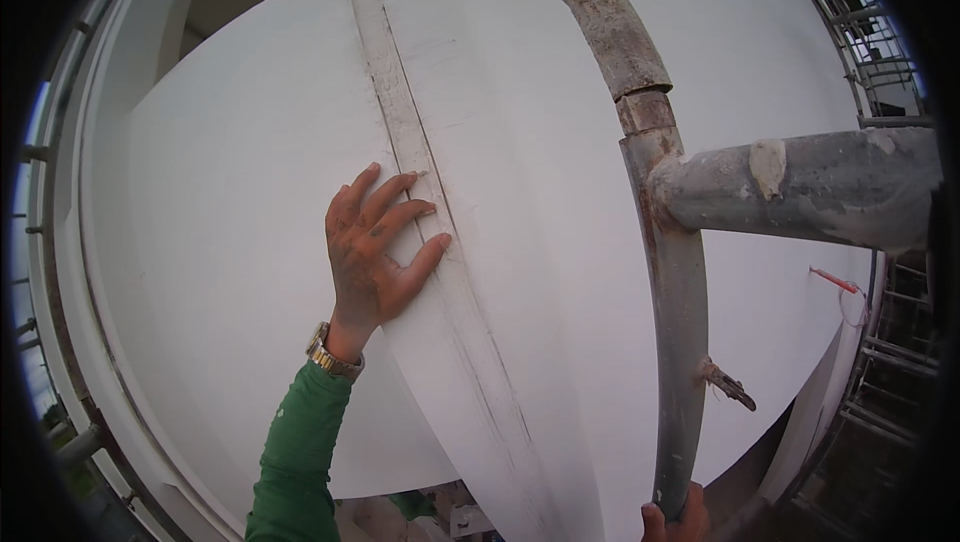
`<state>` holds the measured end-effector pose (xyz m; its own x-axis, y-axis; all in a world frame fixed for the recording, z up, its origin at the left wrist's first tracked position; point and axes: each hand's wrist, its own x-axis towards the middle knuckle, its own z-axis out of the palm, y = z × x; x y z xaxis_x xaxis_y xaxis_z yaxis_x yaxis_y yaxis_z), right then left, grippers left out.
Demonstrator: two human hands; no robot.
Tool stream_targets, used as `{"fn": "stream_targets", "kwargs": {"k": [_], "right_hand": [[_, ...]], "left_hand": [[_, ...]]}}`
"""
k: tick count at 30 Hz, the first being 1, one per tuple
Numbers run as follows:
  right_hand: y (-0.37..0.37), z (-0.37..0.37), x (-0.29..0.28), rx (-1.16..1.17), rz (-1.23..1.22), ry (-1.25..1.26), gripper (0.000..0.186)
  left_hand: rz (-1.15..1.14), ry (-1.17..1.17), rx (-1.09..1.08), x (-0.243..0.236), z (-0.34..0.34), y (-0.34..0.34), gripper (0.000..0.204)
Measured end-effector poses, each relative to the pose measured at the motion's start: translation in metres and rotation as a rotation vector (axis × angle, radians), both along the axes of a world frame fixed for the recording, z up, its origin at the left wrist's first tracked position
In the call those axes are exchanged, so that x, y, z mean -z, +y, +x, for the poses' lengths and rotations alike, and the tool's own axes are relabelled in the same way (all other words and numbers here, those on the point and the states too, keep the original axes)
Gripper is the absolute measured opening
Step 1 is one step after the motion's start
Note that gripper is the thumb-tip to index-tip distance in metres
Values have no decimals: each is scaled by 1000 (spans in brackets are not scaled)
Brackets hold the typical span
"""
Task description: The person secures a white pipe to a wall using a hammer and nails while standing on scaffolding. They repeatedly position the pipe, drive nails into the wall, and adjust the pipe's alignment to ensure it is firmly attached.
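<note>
My left hand (pixel 375 247), in a green sleeve with a metal watch at the wrist, rests with spread, slightly bent fingers on a white wall (pixel 230 242). Its fingertips lie on or beside a long recessed strip (pixel 400 92) with dark edges and rough marks, running from top to bottom. At the lower right, my right hand (pixel 677 515) is wrapped round a grey, rusty vertical scaffold pole (pixel 678 382), mostly below the visible part of that pole. A short twisted stub (pixel 730 382) sticks out from the pole above that hand.
A horizontal pipe (pixel 800 187) joins the pole from the right. A red item (pixel 835 280) with a loop is on the white surface at right. Scaffold frames (pixel 890 362) line both edges. An opening shows at top left, and debris (pixel 400 517) lies visible below the wall's bottom edge.
</note>
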<state>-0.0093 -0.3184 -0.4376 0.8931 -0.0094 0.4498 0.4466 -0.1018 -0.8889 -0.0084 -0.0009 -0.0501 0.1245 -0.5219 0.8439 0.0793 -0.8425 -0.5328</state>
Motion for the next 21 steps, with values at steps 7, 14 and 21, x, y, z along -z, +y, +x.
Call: {"fn": "stream_targets", "kwargs": {"k": [7,14,21], "right_hand": [[14,7,1,100,61,-328,42],[5,10,3,166,64,-318,41],[40,-33,-20,252,129,-175,40]], "left_hand": [[-5,56,1,2,-5,6,36],[-30,317,78,22,-44,-8,60],[-20,276,4,4,-186,43,55]]}}
